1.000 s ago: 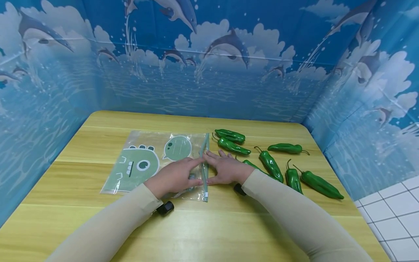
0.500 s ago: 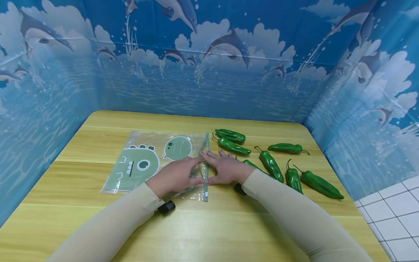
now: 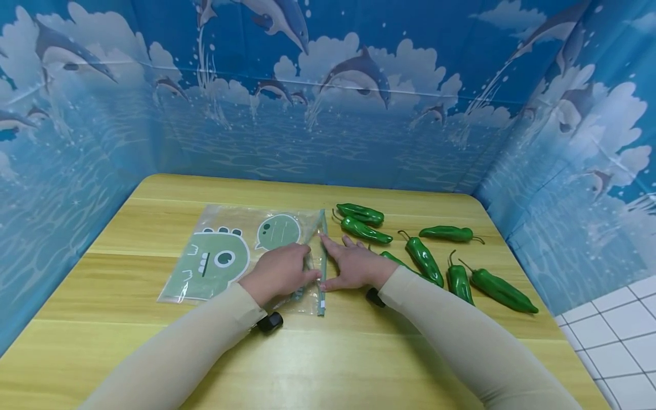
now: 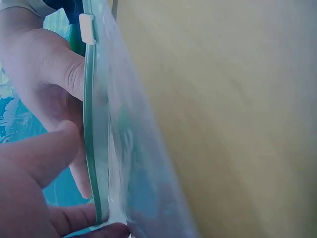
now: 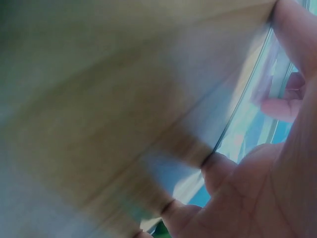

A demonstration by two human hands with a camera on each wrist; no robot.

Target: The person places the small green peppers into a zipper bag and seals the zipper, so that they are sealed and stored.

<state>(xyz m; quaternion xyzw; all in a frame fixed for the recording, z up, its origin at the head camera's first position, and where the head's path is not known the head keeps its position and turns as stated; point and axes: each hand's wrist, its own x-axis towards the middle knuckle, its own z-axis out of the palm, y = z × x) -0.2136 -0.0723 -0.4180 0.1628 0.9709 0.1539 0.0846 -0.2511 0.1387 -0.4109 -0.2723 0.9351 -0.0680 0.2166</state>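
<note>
A clear zip bag (image 3: 215,265) printed with a green cartoon monster and speech bubble lies flat, its mouth facing right. My left hand (image 3: 279,270) pinches the upper layer near the mouth, drawing it slightly away from the lower zip strip (image 3: 324,259). Spread out, the fingers of my right hand (image 3: 356,265) press the lower strip onto the table. The left wrist view shows the green zip edge (image 4: 90,129) with its white slider (image 4: 86,29). Fingertips of the right hand (image 5: 247,193) meet the bag's edge in the right wrist view.
Several green peppers lie right of the bag, among them an upper one (image 3: 360,214), a middle one (image 3: 424,259) and a far-right one (image 3: 504,289). The wooden table (image 3: 328,364) is backed by a dolphin-print curtain (image 3: 328,136). White tiles (image 3: 625,330) show at lower right.
My left hand has shifted slightly right, its fingers closing on the upper layer, and a gap has opened between the bag's two edges. The right hand stays nearly in place.
</note>
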